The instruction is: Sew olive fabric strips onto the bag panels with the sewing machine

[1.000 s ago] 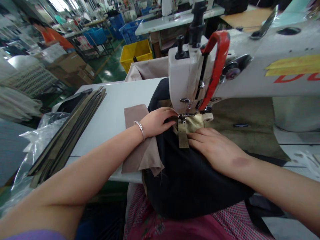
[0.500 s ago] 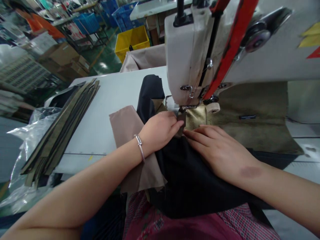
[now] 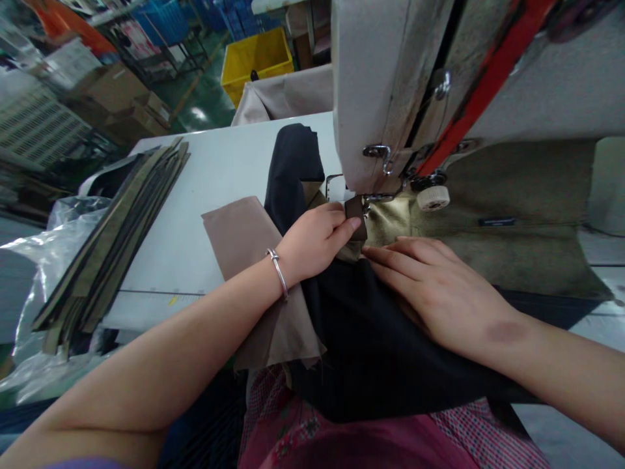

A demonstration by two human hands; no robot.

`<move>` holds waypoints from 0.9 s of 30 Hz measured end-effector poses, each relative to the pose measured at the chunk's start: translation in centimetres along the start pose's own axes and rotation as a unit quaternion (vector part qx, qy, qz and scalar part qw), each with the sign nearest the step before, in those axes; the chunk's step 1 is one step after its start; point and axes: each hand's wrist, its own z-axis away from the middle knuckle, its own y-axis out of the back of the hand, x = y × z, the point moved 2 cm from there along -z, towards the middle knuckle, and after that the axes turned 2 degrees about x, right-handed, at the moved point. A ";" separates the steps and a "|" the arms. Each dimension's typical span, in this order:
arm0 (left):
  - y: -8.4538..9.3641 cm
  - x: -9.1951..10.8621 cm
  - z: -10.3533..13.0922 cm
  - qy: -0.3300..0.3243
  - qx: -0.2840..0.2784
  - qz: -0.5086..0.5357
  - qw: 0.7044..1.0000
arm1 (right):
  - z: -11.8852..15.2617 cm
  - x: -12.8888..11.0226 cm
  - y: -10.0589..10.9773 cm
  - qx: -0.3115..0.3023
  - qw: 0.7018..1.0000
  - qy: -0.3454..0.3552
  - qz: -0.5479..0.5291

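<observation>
At the sewing machine (image 3: 385,85), my left hand (image 3: 315,241) pinches a small dark brown fabric tab (image 3: 356,218) between thumb and fingers, right beside the presser foot. My right hand (image 3: 430,286) lies flat with fingers extended, pressing on black fabric (image 3: 356,352) and the edge of a shiny olive piece (image 3: 390,218). The black fabric drapes over the table edge onto my lap. Under my left wrist lies a mauve cloth piece (image 3: 239,228). A larger olive panel (image 3: 527,254) with a small dark label extends to the right. The needle point is hard to make out.
A stack of long olive and black strips (image 3: 112,234) lies on the table's left, with clear plastic wrap (image 3: 34,293) beside it. Beyond the table are a yellow crate (image 3: 256,62), cardboard boxes (image 3: 120,98) and a person in orange (image 3: 73,29).
My view has moved closer to the machine, whose head appears larger. My left hand still pinches the tab, which now shows more clearly. My right hand remains flat on the fabric.
</observation>
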 end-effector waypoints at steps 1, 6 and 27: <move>0.0 0.0 0.0 -0.001 0.002 -0.002 1.000 | 0.0 0.0 0.0 0.001 1.000 -0.001 -0.002; -0.1 -0.1 -0.3 -0.008 -0.002 -0.013 1.000 | 0.1 0.1 -0.1 0.009 1.000 -0.003 -0.014; -0.8 -0.1 2.0 -0.169 0.044 -0.059 0.983 | 0.0 0.8 -0.1 -0.012 1.000 0.000 -0.017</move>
